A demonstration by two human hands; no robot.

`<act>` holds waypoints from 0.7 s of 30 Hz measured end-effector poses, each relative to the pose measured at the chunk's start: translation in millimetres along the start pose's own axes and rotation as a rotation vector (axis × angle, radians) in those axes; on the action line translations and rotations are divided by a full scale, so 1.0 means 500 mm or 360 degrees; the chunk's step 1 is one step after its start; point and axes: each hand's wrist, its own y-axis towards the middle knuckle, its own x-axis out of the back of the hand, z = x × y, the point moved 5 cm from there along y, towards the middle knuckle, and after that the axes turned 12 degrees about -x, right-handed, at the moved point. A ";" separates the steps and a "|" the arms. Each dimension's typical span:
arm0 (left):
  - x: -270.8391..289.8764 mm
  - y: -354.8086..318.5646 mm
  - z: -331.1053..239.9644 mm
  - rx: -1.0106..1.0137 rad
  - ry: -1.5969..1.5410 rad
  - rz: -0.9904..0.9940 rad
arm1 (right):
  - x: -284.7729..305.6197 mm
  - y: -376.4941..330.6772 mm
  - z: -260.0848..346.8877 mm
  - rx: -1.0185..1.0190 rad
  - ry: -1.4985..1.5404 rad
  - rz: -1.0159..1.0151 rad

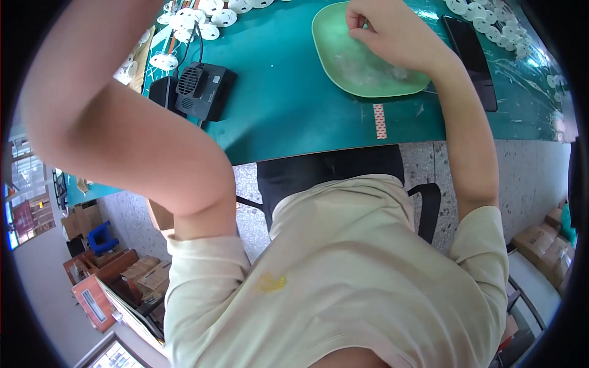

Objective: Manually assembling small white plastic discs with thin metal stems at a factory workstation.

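Observation:
My right hand (392,29) is over a light-green shallow tray (331,43). Its fingers are curled and pinched together; whatever lies between them, if anything, is too small or hidden to make out. Small clear or whitish pieces (368,69) are heaped in the tray, just below the hand. My left arm (116,122) bends at the elbow and reaches up past the top edge at the left, so my left hand is out of the picture.
On the green tabletop (270,104), a black boxy device with a fan grille (205,92) stands left. Round white discs (205,18) lie behind it, with more white discs (491,21) far right. A black phone (469,61) lies right of the tray, a red-and-white patterned strip (380,121) in front.

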 end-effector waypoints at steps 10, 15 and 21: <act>-0.207 -0.194 -0.209 0.0209 0.0295 -0.0528 | -0.020 -0.245 0.023 -0.0092 0.1539 -0.0550; -0.267 -0.239 -0.263 0.0294 -0.0047 -0.0436 | -0.102 -0.340 0.045 0.0018 0.2217 -0.0094; -0.272 -0.269 -0.278 0.0292 -0.0344 -0.0585 | -0.118 -0.365 0.058 0.0011 0.2281 0.0030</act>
